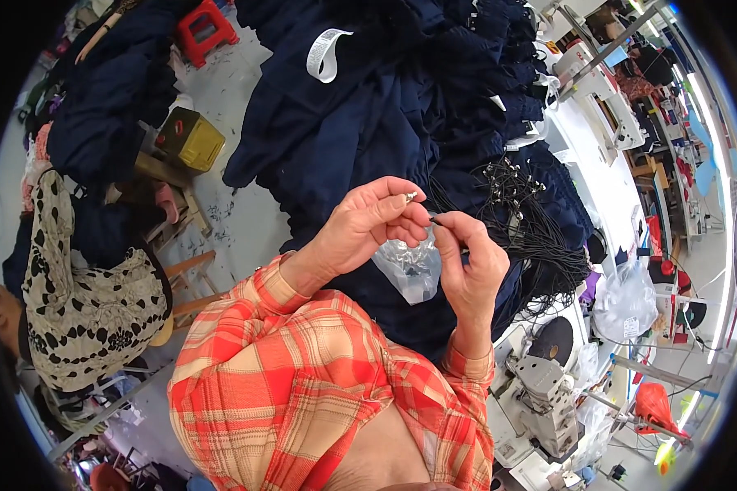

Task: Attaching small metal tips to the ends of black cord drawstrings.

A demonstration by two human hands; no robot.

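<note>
My left hand point(367, 222) pinches a small silvery metal piece point(411, 196) between thumb and forefinger, its other fingers curled. Close beside it, my right hand point(473, 263) has thumb and forefinger closed on the dark end of a thin black cord point(435, 220). Below both hands, a clear plastic bag point(411, 282) with shiny small contents lies on navy blue fabric point(336, 139). A tangled bundle of black cords point(540, 241) with small metal bits spreads over the cloth to the right. A white label strip point(323, 56) rests on the fabric farther off.
Sewing machines point(549, 397) stand along the white table point(581, 147) on the right. At left, another person in a patterned garment point(86, 303) sits by more dark cloth point(110, 106). A yellow tin point(198, 141) and a red stool point(207, 33) are nearby. A filled plastic bag point(626, 304) is at right.
</note>
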